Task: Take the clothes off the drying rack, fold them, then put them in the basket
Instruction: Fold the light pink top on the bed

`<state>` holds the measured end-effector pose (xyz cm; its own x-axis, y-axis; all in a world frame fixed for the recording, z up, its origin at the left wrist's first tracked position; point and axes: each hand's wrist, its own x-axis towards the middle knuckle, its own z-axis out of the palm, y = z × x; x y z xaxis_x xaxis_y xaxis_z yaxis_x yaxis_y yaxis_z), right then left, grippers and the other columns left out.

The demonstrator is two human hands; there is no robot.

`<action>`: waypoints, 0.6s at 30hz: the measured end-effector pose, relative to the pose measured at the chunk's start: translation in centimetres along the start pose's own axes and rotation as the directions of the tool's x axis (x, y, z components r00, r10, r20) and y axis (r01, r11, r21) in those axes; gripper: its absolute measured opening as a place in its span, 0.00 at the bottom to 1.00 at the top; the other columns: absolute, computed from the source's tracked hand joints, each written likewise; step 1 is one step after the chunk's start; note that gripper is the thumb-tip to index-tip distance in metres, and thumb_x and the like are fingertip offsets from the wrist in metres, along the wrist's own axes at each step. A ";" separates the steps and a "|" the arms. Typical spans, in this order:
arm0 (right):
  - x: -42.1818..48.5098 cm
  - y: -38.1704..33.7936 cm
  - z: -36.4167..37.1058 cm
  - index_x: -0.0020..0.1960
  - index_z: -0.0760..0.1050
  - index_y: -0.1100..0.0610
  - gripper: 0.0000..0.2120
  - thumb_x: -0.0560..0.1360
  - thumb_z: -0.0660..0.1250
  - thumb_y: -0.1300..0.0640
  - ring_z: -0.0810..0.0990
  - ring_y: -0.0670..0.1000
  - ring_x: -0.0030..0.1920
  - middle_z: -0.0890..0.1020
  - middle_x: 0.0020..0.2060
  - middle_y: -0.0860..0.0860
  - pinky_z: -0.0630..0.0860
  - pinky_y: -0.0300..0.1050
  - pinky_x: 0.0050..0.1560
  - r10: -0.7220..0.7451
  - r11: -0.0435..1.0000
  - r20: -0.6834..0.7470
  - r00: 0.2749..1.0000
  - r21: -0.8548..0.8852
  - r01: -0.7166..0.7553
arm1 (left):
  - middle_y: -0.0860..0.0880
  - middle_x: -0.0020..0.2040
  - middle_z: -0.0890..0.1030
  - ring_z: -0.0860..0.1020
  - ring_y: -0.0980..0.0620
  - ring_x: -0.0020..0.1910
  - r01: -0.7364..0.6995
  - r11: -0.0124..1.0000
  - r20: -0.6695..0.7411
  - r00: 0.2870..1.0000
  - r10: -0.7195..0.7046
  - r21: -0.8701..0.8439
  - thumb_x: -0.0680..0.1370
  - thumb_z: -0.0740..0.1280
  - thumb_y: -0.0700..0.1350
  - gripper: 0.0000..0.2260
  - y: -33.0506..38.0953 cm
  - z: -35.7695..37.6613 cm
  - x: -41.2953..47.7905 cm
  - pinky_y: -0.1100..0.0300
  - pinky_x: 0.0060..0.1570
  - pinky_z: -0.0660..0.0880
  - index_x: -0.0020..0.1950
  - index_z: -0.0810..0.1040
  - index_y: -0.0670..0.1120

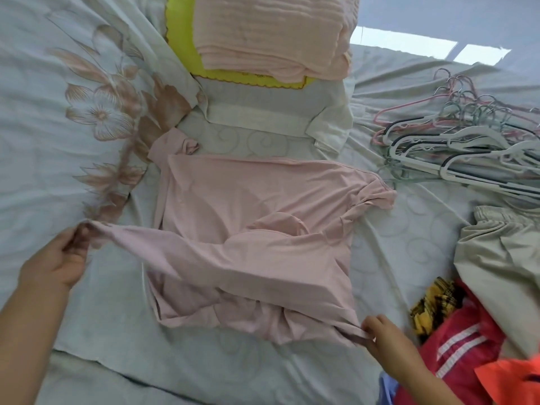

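A pale pink long-sleeved top (248, 217) lies spread on the bed (111, 325) in the middle of the view. One sleeve is stretched across its lower half. My left hand (55, 261) pinches the sleeve's cuff at the left. At the lower right, my right hand (385, 334) pinches the fabric at the other end of that stretch. No drying rack or basket is in view.
Folded clothes (274, 33) are stacked at the far middle, pink on yellow on white. A heap of hangers (467, 147) lies at the right. Unfolded clothes pile at the lower right: beige trousers (502, 258), a red striped garment (458, 355), an orange one (514, 381).
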<state>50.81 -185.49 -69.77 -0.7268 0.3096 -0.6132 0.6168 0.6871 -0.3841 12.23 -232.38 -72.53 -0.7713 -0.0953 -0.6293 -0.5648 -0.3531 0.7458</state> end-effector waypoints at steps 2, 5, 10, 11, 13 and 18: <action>1.0 -0.1 0.0 0.44 0.65 0.44 0.11 0.75 0.59 0.37 0.70 0.48 0.42 0.68 0.42 0.44 0.68 0.44 0.42 -0.024 0.996 0.023 0.999 -0.082 0.026 | 0.57 0.39 0.79 0.79 0.65 0.44 0.107 0.991 0.031 0.994 -0.104 -0.078 0.72 0.68 0.38 0.06 2.4 4.4 -3.8 0.73 0.45 0.76 0.42 0.77 0.49; 0.8 0.1 0.2 0.48 0.66 0.47 0.12 0.72 0.62 0.40 0.76 0.51 0.42 0.72 0.42 0.46 0.66 0.43 0.36 -0.150 0.961 0.040 0.988 -0.228 0.155 | 0.53 0.39 0.81 0.81 0.62 0.41 -0.036 0.994 -0.208 0.976 0.056 0.100 0.76 0.64 0.38 0.06 2.8 5.7 -6.5 0.70 0.32 0.77 0.42 0.76 0.47; -1.0 0.7 2.5 0.44 0.63 0.47 0.30 0.51 0.78 0.43 0.74 0.45 0.23 0.72 0.32 0.44 0.59 0.35 0.20 -0.198 0.950 0.017 0.980 -0.242 0.197 | 0.44 0.42 0.79 0.77 0.67 0.33 -0.386 0.545 0.248 0.917 0.311 0.744 0.77 0.63 0.35 0.06 -3.9 14.3 -13.0 0.76 0.37 0.72 0.52 0.77 0.39; -1.2 0.5 2.4 0.46 0.65 0.47 0.24 0.59 0.71 0.38 0.76 0.45 0.27 0.72 0.36 0.43 0.66 0.34 0.22 -0.257 0.951 -0.062 0.964 -0.194 0.241 | 0.45 0.47 0.80 0.77 0.67 0.40 -0.531 0.392 0.459 0.847 0.269 0.751 0.78 0.63 0.40 0.08 -6.1 16.3 -14.7 0.76 0.44 0.70 0.54 0.78 0.40; -0.4 -0.3 2.0 0.51 0.68 0.48 0.19 0.70 0.58 0.34 0.77 0.46 0.40 0.76 0.45 0.44 0.76 0.38 0.34 -0.287 0.955 -0.216 0.933 -0.142 0.261 | 0.46 0.60 0.79 0.72 0.56 0.59 -0.769 -0.009 0.768 0.638 0.064 0.639 0.79 0.55 0.57 0.20 -10.4 19.0 -16.3 0.64 0.61 0.66 0.62 0.76 0.47; 5.6 -4.6 -0.6 0.62 0.74 0.57 0.27 0.77 0.54 0.37 0.71 0.47 0.59 0.73 0.62 0.51 0.71 0.43 0.59 -0.117 0.964 -0.315 0.942 0.192 0.185 | 0.58 0.73 0.34 0.33 0.49 0.74 -0.733 -0.412 0.568 0.680 -0.464 0.541 0.51 0.19 0.75 0.55 -16.8 19.7 -17.6 0.40 0.68 0.33 0.75 0.46 0.62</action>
<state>43.72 -186.55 -70.99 -0.8522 0.4179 -0.3149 0.5185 0.5929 -0.6162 29.53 -206.43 -69.69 -0.4292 0.6276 -0.6496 0.6394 0.7191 0.2722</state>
